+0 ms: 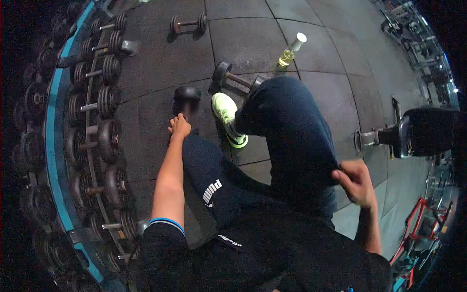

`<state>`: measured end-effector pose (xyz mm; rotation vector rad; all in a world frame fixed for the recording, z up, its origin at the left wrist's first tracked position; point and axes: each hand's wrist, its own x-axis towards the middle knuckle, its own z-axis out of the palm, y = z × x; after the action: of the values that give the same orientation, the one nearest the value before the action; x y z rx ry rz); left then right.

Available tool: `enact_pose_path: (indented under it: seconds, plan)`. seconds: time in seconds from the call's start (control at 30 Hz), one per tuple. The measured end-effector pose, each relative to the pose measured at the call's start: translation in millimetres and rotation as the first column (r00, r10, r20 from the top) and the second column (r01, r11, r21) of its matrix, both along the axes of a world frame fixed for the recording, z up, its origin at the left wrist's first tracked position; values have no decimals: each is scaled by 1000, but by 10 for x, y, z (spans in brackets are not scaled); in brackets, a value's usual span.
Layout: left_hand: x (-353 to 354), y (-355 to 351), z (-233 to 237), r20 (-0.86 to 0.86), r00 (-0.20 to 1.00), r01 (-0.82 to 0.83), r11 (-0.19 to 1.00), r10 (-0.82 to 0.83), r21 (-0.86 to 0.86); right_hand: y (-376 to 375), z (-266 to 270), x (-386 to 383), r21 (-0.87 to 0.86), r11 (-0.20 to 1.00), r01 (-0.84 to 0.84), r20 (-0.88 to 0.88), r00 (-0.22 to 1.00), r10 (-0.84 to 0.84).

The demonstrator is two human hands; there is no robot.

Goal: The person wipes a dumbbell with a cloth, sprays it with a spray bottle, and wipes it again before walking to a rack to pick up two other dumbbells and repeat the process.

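My left hand (180,127) reaches down beside my bent left knee, its fingers curled at the handle of a black dumbbell (187,93). One round head of that dumbbell shows beyond the hand; its other end is hidden behind my hand and leg. At my right thigh, my right hand (357,182) is closed, with thumb and finger pinching the dark trouser leg (296,131). A second dumbbell (237,80) lies on the floor past my yellow-green shoe (224,109), partly covered by my right knee.
On the left runs a long rack (57,121) with several dumbbells. A smaller dumbbell (188,23) lies farther off on the dark tiled floor (243,36). A bottle with yellow liquid (287,57) stands ahead. To the right are a black padded seat (430,132) and red-framed equipment (413,233).
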<state>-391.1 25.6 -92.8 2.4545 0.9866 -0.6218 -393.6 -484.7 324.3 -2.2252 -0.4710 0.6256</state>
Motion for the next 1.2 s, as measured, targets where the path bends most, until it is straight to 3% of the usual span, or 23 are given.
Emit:
enact_pose_path:
  seconds: [0.23, 0.37, 0.5, 0.53, 0.63, 0.73, 0.93, 1.03, 1.2]
  plan:
    - [-200, 77, -104, 89, 996, 15, 1000, -13, -23, -67, -454, 281, 48, 997, 55, 53, 997, -57]
    - [-415, 82, 208, 144, 989, -39, 998, 30, 57, -245, -748, 350, 238, 953, 188, -69, 982, -176]
    - [-681, 47, 321, 299, 954, -52, 993, 18, 108, -367, -1372, 669, 73, 978, 194, 144, 969, -203]
    - [-741, 68, 307, 313, 950, -39, 995, 9, 90, -331, -1451, 696, -74, 986, 148, 274, 954, -122]
    - [-704, -46, 462, 201, 979, 31, 996, -13, -88, -435, -2018, 938, -336, 942, 27, 246, 967, 59]
    - [-672, -325, 424, 124, 988, 87, 995, -91, 39, -428, -2624, 1158, -361, 927, -101, 178, 968, 175]
    - [-562, -482, 319, 35, 999, 25, 992, -29, 121, -88, -3466, 1709, -394, 909, -138, 71, 981, 180]
    - [-522, -590, 322, 15, 999, 32, 991, -34, 132, -17, -3897, 1892, -367, 923, -114, 142, 974, 176]
    - [-481, -592, 293, -3, 999, 41, 993, -41, 112, 542, -4031, 2094, -244, 969, -40, 135, 988, 75]
